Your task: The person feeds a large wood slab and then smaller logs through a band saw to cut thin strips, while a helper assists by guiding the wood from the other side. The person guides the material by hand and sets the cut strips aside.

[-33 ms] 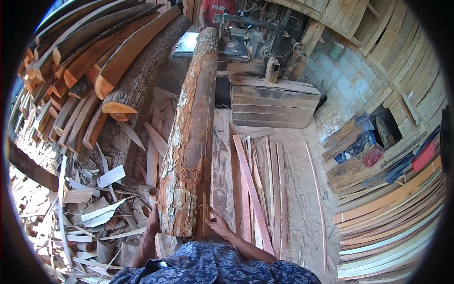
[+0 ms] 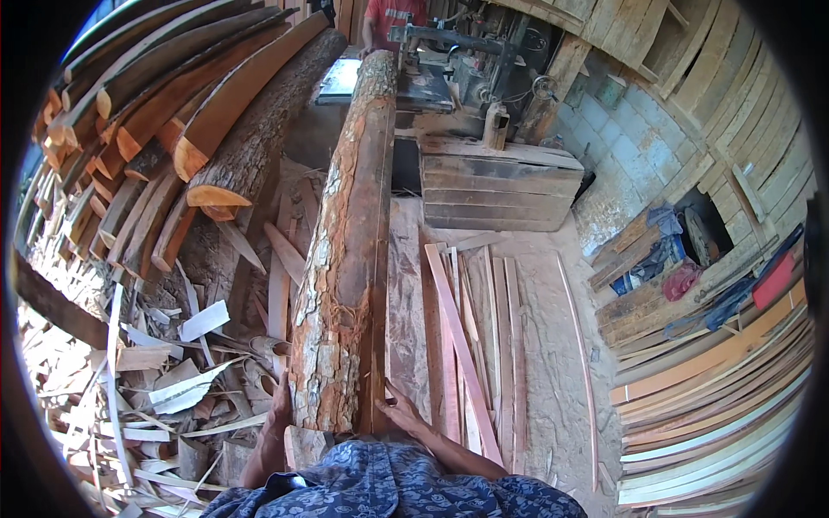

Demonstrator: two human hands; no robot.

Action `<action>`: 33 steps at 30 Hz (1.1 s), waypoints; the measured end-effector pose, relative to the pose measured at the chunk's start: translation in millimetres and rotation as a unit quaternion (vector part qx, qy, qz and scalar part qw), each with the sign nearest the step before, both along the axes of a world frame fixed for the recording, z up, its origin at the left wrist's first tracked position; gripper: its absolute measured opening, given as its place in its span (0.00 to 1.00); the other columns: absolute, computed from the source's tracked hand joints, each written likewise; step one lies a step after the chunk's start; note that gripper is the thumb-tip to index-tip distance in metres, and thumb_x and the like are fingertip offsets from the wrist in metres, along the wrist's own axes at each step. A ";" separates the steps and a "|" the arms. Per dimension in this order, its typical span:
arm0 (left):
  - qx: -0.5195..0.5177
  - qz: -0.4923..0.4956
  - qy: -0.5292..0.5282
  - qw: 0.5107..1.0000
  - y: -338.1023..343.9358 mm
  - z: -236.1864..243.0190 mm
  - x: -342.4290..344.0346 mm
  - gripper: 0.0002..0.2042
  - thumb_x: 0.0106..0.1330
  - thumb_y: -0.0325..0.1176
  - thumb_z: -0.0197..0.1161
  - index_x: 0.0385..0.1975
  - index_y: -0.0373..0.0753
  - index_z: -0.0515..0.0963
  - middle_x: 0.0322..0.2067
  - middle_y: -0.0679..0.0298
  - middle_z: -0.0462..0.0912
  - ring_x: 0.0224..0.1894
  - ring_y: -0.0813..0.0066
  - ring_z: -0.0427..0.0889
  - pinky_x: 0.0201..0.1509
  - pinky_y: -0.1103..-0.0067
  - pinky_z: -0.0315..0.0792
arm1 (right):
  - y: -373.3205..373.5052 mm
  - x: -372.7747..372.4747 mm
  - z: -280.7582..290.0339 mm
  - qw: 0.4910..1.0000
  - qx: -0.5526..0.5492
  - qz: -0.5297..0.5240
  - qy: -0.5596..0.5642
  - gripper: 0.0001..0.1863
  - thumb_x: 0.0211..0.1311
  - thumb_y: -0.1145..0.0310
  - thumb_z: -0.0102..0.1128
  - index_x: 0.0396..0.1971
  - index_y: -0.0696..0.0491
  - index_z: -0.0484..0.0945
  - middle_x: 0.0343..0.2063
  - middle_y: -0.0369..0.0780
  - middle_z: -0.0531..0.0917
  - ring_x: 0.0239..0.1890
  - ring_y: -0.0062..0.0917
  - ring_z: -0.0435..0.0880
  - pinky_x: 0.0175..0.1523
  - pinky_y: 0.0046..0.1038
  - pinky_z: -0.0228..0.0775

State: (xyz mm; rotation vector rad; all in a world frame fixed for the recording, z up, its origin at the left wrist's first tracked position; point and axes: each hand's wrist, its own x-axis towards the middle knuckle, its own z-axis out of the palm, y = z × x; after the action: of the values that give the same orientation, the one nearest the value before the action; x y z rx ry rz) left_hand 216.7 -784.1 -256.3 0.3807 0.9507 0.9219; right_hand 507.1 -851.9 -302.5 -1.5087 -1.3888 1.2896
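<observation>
A long log [image 2: 332,285] with rough, flaking bark and a flat-sawn right side stretches from my waist to a machine at the back. On its left side, near the close end, rests my left hand [image 2: 281,410], seen edge-on with its fingers partly hidden by the bark. My right hand [image 2: 403,412] presses the sawn right edge of the same log, thumb and fingers against the wood. Between them the two hands hold this end. At the far end a person in a red shirt [image 2: 395,12] has a hand by the log.
A sawing machine [image 2: 458,69] with a metal table stands at the back, behind a wooden box [image 2: 496,194]. Curved sawn timbers [image 2: 199,147] are piled at left, above bark scraps [image 2: 203,384]. Thin strips [image 2: 509,345] lie on the floor; stacked boards [image 2: 717,414] line the right.
</observation>
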 end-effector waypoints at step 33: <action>-0.082 0.007 -0.024 0.996 -373.1 -9.1 -143.5 0.29 0.66 0.56 0.40 0.61 0.42 0.60 0.54 0.63 0.71 0.53 0.67 0.72 0.58 0.71 0.64 | -352.4 -117.1 66.7 0.990 -0.103 0.014 0.097 0.46 0.53 0.53 0.64 0.65 0.55 0.49 0.23 0.48 0.80 0.14 0.15 0.71 0.23 0.22 0.66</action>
State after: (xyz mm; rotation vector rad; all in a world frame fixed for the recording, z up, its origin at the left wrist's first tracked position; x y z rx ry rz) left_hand 73.2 -1157.2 -265.3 0.2118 0.9777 0.8560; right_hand 390.0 -1204.3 -235.8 -1.4557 -1.1859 1.5923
